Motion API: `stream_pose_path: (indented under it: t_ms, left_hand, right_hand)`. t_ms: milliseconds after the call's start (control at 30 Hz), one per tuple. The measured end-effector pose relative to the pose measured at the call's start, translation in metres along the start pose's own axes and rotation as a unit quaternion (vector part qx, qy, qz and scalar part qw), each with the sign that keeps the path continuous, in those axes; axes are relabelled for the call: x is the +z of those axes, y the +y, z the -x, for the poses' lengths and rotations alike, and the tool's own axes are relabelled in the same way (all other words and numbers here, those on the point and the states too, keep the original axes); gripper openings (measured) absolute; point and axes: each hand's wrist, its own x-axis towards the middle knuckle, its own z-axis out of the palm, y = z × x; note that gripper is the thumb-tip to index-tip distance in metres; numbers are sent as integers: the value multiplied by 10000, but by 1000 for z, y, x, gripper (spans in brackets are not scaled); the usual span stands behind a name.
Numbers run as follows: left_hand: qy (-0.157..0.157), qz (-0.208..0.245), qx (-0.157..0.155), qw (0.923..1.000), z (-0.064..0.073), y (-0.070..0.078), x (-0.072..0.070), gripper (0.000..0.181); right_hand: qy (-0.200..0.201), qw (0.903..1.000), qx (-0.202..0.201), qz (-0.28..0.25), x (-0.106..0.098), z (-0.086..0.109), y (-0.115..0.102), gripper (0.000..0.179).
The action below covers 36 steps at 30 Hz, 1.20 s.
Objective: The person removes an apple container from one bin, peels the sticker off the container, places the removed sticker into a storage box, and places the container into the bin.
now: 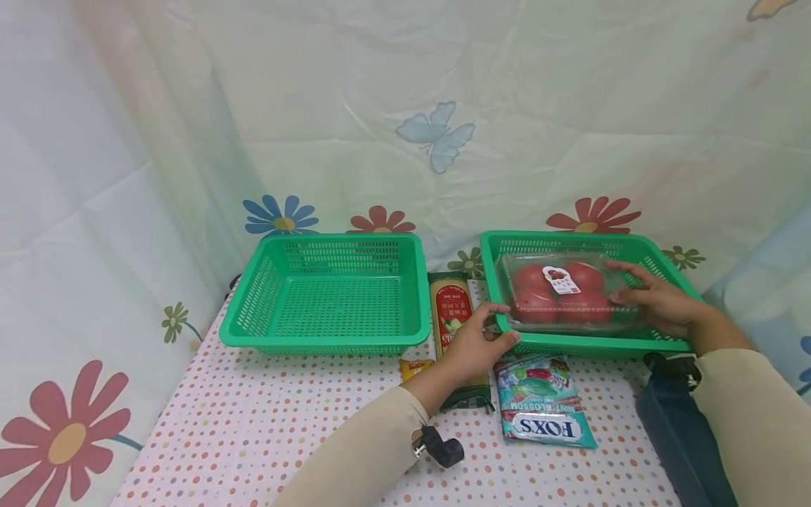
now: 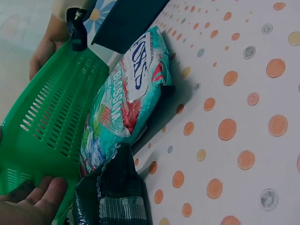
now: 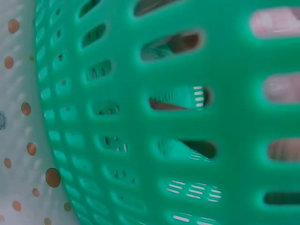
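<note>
A clear plastic box of tomatoes (image 1: 557, 315) with a white label lies tilted in the right green basket (image 1: 608, 345). My right hand (image 1: 662, 303) holds the box's right end; its fingers (image 3: 281, 89) show through the slots in the right wrist view. At the basket's front-left corner, my left hand (image 1: 475, 345) grips the rim, index finger close to the box. Its fingers (image 2: 50, 197) lie against the basket's outer wall in the left wrist view. A teal FOX'S candy bag (image 1: 545, 401) lies just in front of this basket.
Another green basket (image 1: 329, 341) stands at left with nothing in it. Between the baskets lies a long pasta packet (image 1: 452, 303), partly under my left forearm, beside a small yellow packet (image 1: 415, 367). A dark blue box-like object (image 1: 681, 436) is by my right sleeve. A curtain (image 1: 405, 70) hangs behind.
</note>
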Motion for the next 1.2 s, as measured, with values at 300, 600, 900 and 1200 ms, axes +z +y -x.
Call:
stream_pose_path:
  t_ms: [300,600,900,1200]
  left_hand:
    - [-14,-3,-9,10000,-1,-1,0,41]
    - [-46,-59,-43,10000,-1,-3,1,41]
    - [-50,-68,-66,9999,-2,-3,2,41]
    - [16,-9,-10,10000,-3,-4,1,41]
  right_hand:
    - [52,9998,-152,-120,-1,2,1,59]
    - [226,9986,-344,-339,-4,7,4,45]
    - [141,9910,-768,-1089,-6,12,1,41]
    - [-85,9791,-1321,-1547,-8,17,-10,44]
